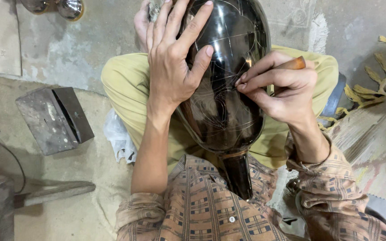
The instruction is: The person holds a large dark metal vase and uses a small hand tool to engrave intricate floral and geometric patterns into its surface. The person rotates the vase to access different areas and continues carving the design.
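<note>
Large, glossy black metal vase (228,89) with fine scratched lines, lying across lap on yellow-green trousers (126,85), narrow neck toward checked brown shirt (202,205). Grey metal block (54,118) on concrete floor, well apart. Left hand (173,62) spread flat on vase's side, fingers open. Right hand (278,87) pinched shut around small wooden-handled engraving tool (293,64), tip against vase surface.
</note>
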